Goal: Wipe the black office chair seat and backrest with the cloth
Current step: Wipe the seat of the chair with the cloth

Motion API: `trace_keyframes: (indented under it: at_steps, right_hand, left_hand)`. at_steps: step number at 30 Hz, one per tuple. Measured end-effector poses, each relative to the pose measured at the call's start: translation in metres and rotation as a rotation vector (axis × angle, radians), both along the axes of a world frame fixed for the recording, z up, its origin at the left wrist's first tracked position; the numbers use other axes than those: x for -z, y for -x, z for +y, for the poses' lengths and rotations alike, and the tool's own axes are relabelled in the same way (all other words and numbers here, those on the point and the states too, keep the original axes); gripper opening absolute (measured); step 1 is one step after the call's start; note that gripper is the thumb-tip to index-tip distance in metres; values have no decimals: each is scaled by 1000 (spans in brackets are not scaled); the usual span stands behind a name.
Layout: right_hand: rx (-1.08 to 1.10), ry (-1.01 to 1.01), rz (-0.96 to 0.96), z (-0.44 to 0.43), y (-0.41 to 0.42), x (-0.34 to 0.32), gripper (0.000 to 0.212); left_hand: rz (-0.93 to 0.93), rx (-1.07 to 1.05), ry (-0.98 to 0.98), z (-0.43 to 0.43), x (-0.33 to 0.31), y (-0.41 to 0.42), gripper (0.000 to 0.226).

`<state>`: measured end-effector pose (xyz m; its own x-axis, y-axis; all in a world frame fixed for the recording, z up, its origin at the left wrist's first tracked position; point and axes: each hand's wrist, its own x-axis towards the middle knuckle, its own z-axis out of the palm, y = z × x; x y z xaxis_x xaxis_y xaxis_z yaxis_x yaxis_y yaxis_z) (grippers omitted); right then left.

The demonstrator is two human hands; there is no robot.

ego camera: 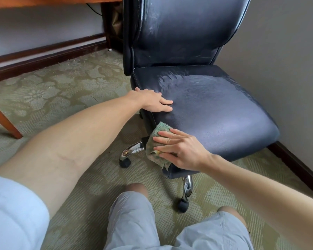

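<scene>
Head-worn camera looks forward and down, close over the chair seat (pixel 206 109).

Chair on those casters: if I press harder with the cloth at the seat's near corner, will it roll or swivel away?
Probably it would roll: the chair stands on casters, though the carpet likely slows them. The left hand lying flat on the seat should steady it. The cloth under the right hand looks floppy, so it may bunch.

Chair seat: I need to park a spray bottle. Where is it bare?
The seat is bare across its middle and right side, from the backrest to the front edge. Its left edge is crowded: the left hand rests there, and the right hand presses the cloth onto the front-left corner.
</scene>
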<state>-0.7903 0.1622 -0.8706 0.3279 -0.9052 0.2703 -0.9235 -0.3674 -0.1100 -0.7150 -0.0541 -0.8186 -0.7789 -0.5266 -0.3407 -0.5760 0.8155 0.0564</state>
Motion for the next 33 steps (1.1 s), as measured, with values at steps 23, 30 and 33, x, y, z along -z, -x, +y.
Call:
trace_keyframes:
  at_steps: [23, 30, 33]
  right_hand:
    - [249, -104, -68, -140, 16, -18, 28]
    - [431, -225, -154, -140, 31, -28, 34]
    - [647, -258, -153, -138, 61, -39, 36]
  left_hand:
    - [105, 13, -56, -95, -19, 3, 57]
    - [122, 11, -81, -101, -14, 0, 70]
    - [174, 7, -94, -97, -10, -6, 71]
